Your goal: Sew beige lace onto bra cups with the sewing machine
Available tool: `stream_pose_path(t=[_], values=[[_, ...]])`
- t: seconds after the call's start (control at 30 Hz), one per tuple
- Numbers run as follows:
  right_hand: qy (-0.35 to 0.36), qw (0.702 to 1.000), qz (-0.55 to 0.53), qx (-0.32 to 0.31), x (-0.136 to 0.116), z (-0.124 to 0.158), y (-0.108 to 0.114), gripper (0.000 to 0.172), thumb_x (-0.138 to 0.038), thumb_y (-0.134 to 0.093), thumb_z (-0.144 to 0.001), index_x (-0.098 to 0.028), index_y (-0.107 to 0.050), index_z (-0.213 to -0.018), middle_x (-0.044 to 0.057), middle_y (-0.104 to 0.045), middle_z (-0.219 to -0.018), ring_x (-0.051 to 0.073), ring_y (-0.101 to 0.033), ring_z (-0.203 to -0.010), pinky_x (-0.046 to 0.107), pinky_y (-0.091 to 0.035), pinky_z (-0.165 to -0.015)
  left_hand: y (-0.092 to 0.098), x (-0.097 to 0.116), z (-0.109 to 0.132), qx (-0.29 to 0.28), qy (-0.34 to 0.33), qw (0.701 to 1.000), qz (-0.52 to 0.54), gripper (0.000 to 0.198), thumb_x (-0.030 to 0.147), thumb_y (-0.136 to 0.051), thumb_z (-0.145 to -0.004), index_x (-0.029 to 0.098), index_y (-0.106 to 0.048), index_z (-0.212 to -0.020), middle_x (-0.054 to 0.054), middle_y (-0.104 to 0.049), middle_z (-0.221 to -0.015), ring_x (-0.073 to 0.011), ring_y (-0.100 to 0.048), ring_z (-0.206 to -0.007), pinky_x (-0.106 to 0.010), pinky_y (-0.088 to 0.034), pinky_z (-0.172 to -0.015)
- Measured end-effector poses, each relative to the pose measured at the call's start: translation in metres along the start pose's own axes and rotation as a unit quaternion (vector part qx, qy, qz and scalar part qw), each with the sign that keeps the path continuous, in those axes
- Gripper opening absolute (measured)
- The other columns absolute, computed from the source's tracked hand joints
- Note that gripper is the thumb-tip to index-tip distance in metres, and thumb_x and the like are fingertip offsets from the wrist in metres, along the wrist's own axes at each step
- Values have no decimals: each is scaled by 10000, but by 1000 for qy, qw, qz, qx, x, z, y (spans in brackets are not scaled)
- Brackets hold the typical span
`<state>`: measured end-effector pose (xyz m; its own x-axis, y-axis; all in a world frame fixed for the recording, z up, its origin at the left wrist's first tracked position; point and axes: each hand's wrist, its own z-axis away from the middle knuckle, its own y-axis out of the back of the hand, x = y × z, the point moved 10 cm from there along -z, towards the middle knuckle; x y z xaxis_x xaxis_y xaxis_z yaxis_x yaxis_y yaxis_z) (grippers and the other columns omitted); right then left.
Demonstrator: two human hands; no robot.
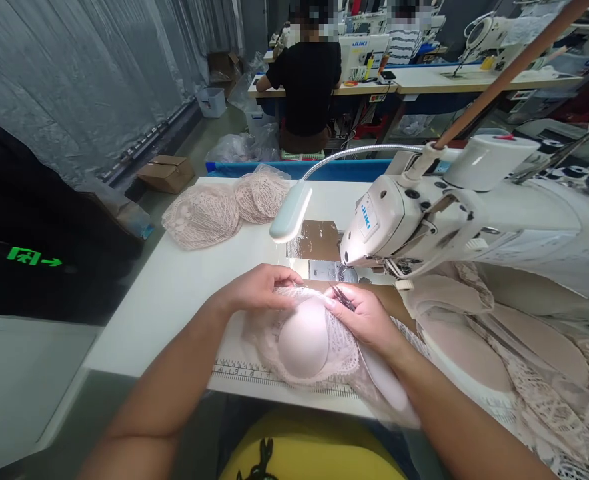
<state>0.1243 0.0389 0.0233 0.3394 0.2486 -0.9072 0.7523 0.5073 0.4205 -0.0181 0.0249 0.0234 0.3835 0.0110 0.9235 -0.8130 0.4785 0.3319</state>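
Observation:
A pale pink lace bra (303, 340) lies at the table's front edge with a smooth moulded cup facing me. My left hand (257, 290) pinches its upper lace edge between thumb and fingers. On the right side of the same edge, my right hand (364, 313) is closed, with the thumb pressed on the fabric. Small dark metal thread snips (343, 298) are tucked in that hand's fingers. Just beyond both hands stands the head of a white sewing machine (379, 220); the bra is apart from its needle area.
Beige lace pieces (202, 215) sit at the table's back left. More lace and cups (467, 340) are heaped at right under the machine arm. A lamp (292, 212) on a bendable neck overhangs the table (159, 300). A seated person (307, 87) works ahead.

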Motion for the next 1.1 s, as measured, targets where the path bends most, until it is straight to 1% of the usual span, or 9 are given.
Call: stream_pose_path(t=[0.23, 0.33, 0.47, 0.6, 0.67, 0.77, 0.93, 1.0, 1.1], values=[[-9, 1000, 22, 16, 4, 1, 9, 224, -386, -525, -862, -196, -561, -749, -6, -552, -735, 151, -500, -701, 272, -391, -654, 8, -9, 4, -34, 30, 998, -36, 352, 296, -666, -766, 191, -648, -1102, -45, -646, -969, -185, -586, -858, -273, -439, -724], [-8, 999, 41, 19, 2, 0, 8, 217, -377, -516, -857, -195, -585, -761, 4, -592, -752, 162, -527, -707, 281, -408, -657, 13, -13, 1, -7, 28, 999, -44, 404, 315, -693, -741, 188, -638, -1121, -44, -638, -951, -181, -580, -845, -276, -442, -729], [10, 997, 71, -2, -12, 1, 7, 209, -350, -502, -859, -202, -647, -830, 31, -669, -827, 192, -590, -773, 300, -447, -705, -5, -3, -8, 1, -19, 999, -27, 529, 314, -752, -677, 187, -606, -1169, -68, -622, -1096, -215, -570, -978, -284, -436, -807], [-48, 981, 189, -7, -13, 17, 37, 280, -401, -539, -839, -260, -669, -1043, 38, -698, -969, 214, -630, -818, 307, -470, -699, -27, -2, -12, -42, -10, 999, -28, 138, 262, -623, -760, 144, -632, -831, -4, -595, -781, -145, -543, -719, -229, -389, -625], [-112, 960, 257, -8, 1, 32, 60, 390, -473, -550, -819, -257, -642, -1130, 38, -695, -849, 215, -625, -712, 306, -457, -618, -26, -4, -11, -40, -4, 999, -27, 103, 231, -604, -750, 139, -577, -712, 22, -526, -684, -113, -480, -628, -216, -344, -566], [-169, 938, 303, -18, 25, 53, 77, 511, -527, -575, -770, -242, -611, -1192, 18, -661, -697, 211, -595, -598, 290, -413, -513, -23, -5, -10, -42, -9, 999, -10, 78, 201, -605, -723, 138, -567, -698, 23, -518, -679, -115, -480, -632, -215, -345, -563], [-144, 940, 307, -29, 35, 63, 63, 287, -457, -495, -828, -227, -644, -913, 32, -676, -768, 212, -603, -677, 291, -429, -572, -29, -7, -8, -65, 3, 997, 48, 178, 229, -622, -744, 121, -649, -883, -46, -630, -832, -178, -589, -761, -247, -425, -643], [-134, 939, 316, -25, 31, 63, 59, 286, -452, -454, -858, -225, -625, -829, 35, -682, -779, 214, -607, -689, 296, -433, -582, -31, -7, -9, -55, 14, 997, 51, 226, 274, -652, -744, 116, -669, -904, -65, -647, -864, -193, -601, -788, -261, -439, -664], [-120, 946, 301, 11, 18, 59, 61, 324, -477, -494, -847, -245, -625, -1031, 47, -708, -968, 240, -647, -844, 314, -480, -664, -33, -3, -9, -38, 15, 996, 76, 240, 348, -665, -758, 115, -673, -818, -59, -639, -829, -177, -584, -764, -254, -430, -650]])
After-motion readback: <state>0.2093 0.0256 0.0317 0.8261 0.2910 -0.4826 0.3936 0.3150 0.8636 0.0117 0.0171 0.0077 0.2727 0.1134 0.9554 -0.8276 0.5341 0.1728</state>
